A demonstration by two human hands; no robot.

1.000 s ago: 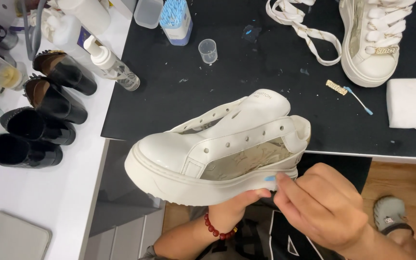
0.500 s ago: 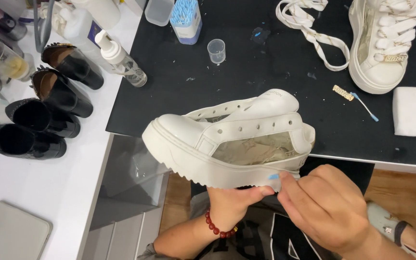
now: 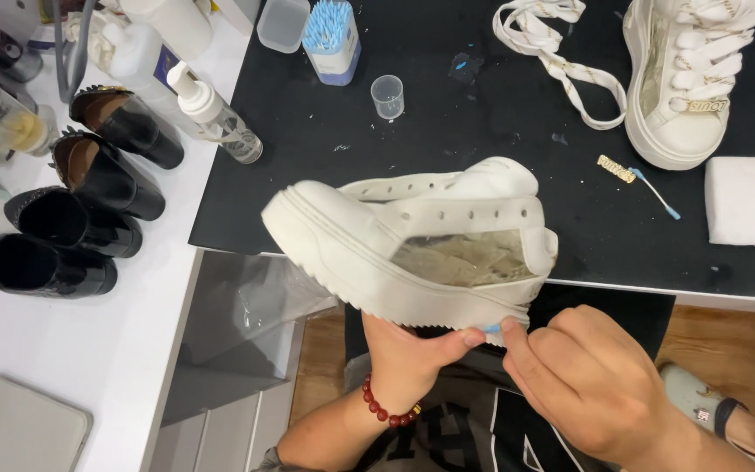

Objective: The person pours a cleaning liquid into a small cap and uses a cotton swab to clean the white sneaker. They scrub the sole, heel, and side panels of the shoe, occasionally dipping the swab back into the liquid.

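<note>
The left hand (image 3: pixel 408 354) cupped the white sneaker (image 3: pixel 412 245) from below at frame centre, over the near edge of the black tabletop (image 3: pixel 482 105). The right hand (image 3: pixel 587 376) pinched a small blue-tipped swab (image 3: pixel 491 329) against the sole's heel edge. That shoe looked bulky but light, with a stiff platform sole and softer upper; the sole seemed the safest grip. Compared with a second ago, the sneaker sat higher and its toe pointed further toward the upper left.
</note>
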